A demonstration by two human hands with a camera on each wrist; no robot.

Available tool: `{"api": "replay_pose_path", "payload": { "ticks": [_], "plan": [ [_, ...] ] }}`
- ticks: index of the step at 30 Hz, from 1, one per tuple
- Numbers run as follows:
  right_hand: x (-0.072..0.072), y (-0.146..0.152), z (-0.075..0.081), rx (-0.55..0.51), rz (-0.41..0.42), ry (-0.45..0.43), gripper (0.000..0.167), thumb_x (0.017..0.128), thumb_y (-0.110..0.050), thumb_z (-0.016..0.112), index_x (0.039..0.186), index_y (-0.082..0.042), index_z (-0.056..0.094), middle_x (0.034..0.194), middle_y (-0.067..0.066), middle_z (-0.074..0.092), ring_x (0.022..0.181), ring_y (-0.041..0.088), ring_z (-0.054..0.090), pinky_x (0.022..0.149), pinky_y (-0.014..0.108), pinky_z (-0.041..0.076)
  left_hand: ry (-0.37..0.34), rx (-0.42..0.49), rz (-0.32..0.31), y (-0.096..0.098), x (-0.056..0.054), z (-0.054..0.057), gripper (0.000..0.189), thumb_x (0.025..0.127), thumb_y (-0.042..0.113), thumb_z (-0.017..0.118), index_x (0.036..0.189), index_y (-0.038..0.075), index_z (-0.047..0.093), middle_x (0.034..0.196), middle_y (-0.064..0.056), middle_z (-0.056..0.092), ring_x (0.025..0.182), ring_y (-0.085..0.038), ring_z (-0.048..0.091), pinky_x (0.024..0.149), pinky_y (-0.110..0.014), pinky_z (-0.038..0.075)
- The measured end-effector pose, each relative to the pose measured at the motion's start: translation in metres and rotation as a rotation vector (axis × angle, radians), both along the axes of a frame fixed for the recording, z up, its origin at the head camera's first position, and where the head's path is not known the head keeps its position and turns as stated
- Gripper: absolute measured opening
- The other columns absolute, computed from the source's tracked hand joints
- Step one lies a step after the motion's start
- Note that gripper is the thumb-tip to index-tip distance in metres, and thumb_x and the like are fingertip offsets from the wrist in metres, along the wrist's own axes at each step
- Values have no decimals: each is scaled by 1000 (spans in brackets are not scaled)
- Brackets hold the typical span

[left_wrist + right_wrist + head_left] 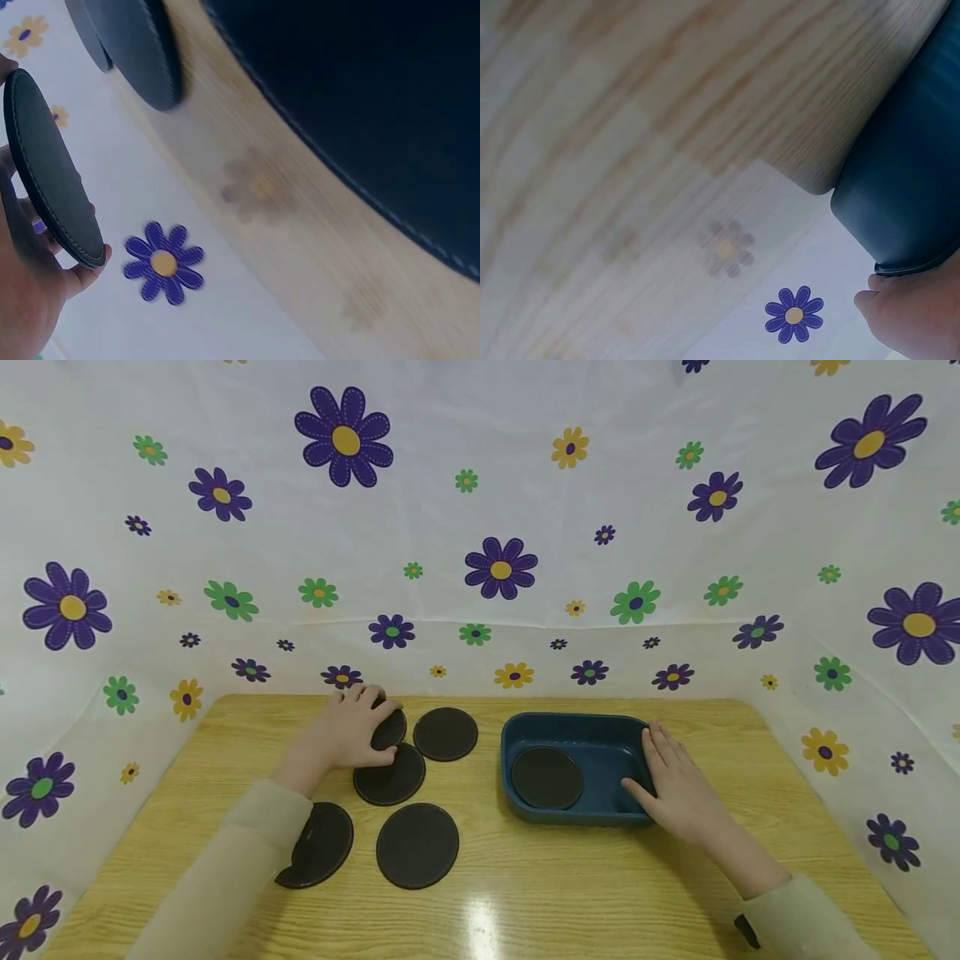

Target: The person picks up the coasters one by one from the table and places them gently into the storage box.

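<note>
My left hand (345, 732) holds a round black coaster (390, 730) with stitched edging near the table's back edge. In the left wrist view that coaster (51, 169) is tilted up on edge, with fingers and thumb at its rim. My right hand (684, 787) grips the right end of a dark teal rectangular container (577, 817), thumb inside and fingers along the outer side. Another black coaster (547, 778) lies in the container's left part. Just below the held one, a coaster (390, 778) lies on the table, partly overlapped by my left thumb.
More black coasters lie on the wooden table (495, 877): one at the back (446, 733), one in front (417, 846), and one (327, 845) partly covered by my left sleeve. A white flower-print cloth (435, 527) surrounds the table at the back and sides.
</note>
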State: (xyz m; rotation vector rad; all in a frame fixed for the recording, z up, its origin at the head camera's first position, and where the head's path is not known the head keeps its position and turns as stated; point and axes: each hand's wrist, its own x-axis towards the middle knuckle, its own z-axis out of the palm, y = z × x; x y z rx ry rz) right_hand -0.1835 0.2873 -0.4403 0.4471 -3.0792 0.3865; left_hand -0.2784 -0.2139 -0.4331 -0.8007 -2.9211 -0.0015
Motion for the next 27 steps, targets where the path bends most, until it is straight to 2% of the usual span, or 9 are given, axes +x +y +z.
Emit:
{"api": "replay_pose_path", "payload": {
  "ticks": [6,15,21,27],
  "plan": [
    [0,0,1,7,1,7,89,106,-42,59,162,17,21,173,35,13,161,53,16,128,67,21,22,28,-72,21,3,4,72,85,53,72,147,18,60,143,-20,54,133,-45,49,105,-68,43],
    [-1,0,0,12,-2,4,90,106,-43,59,162,16,21,173,35,13,161,52,15,128,67,21,67,-11,-158,52,8,12,72,87,55,70,149,21,58,147,-18,52,135,-41,48,104,-64,44],
    [-1,0,-2,13,0,8,90,106,-43,60,162,16,21,173,35,14,161,52,15,128,67,21,60,-31,-217,73,13,19,73,88,56,68,152,22,55,147,-15,52,134,-38,49,103,-61,44],
    [-1,1,-3,5,-1,9,90,106,-43,60,162,16,21,173,34,13,161,52,15,128,67,20,60,-34,-261,97,13,20,74,88,58,66,153,25,55,148,-12,54,134,-35,50,105,-58,46]
  ]
}}
